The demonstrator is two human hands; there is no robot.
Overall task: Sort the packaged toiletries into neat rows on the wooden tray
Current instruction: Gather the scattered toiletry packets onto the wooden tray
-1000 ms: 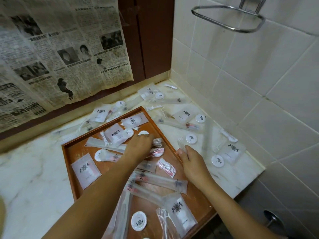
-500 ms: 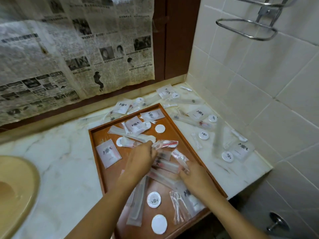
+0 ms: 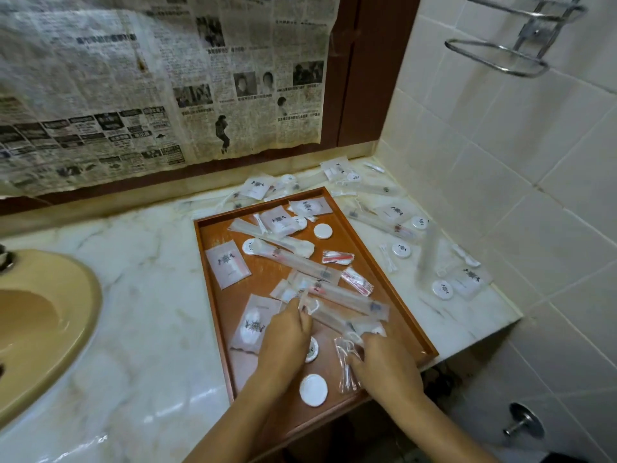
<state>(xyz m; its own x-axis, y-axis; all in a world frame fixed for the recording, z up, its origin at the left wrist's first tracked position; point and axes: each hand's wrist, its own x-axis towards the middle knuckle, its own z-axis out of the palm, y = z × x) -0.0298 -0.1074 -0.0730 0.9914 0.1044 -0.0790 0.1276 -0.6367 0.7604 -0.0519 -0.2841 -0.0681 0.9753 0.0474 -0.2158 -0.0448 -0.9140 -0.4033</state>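
A wooden tray [image 3: 213, 282] lies on the marble counter, strewn with packaged toiletries: flat white sachets [image 3: 227, 264], round white soaps [image 3: 313, 390], long clear toothbrush packs [image 3: 302, 260] and red-striped packets [image 3: 338, 257]. My left hand [image 3: 283, 339] is over the near half of the tray and pinches the end of a long clear pack [image 3: 337, 320]. My right hand [image 3: 384, 365] grips the other end of that pack. A clear packet of small picks [image 3: 347, 372] lies partly under my right hand. More packets [image 3: 467, 279] lie loose on the counter to the right and behind the tray.
A beige sink [image 3: 40, 329] sits at the left. Newspaper [image 3: 160, 78] covers the wall behind the counter. Tiled wall [image 3: 500, 145] with a chrome rack [image 3: 500, 58] stands at the right. The counter's edge [image 3: 484, 332] drops off near the tray's right corner.
Both hands drew back from the tray's middle to its near half and took hold of a long clear pack. The view shifted left, bringing the sink into sight.
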